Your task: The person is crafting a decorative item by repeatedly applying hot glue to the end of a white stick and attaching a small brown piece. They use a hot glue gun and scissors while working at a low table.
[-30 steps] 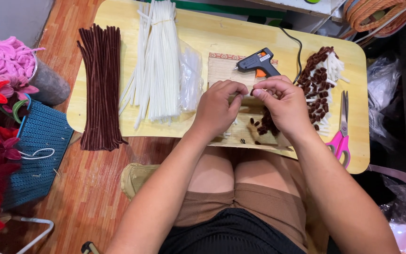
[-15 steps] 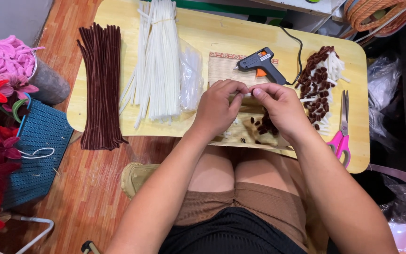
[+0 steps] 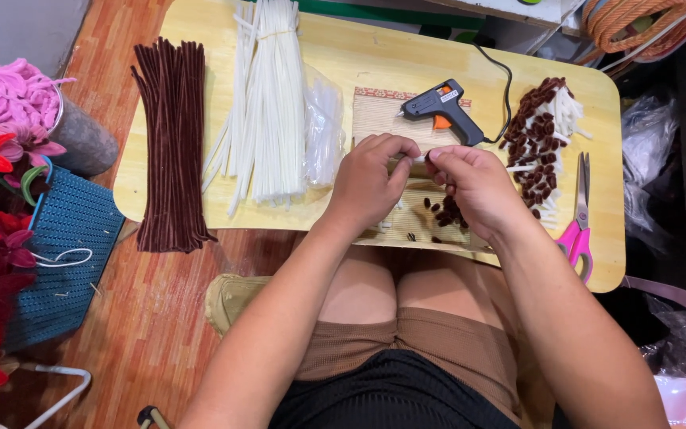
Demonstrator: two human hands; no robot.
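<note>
Fingertips of both hands, left hand (image 3: 371, 179) and right hand (image 3: 474, 187), pinch one small white stick (image 3: 421, 159) beside one glue gun (image 3: 442, 107).

small piece pinched between hands (image 3: 421, 184) mostly hidden, rope coil (image 3: 637, 20) cut off

"What's that between the hands?"

"A short white stick (image 3: 421, 159), thin and pale, lying roughly level. The left hand (image 3: 371, 179) pinches one end in a fingertip grip, the right hand (image 3: 474, 187) the other. Only a small stretch shows between the fingers."

"Whereabouts?"

"Above the middle of the surface (image 3: 359, 59), nearer its front edge than its back one. Whether anything is wrapped on the stick, I can't tell; the fingers cover most of it."
</note>
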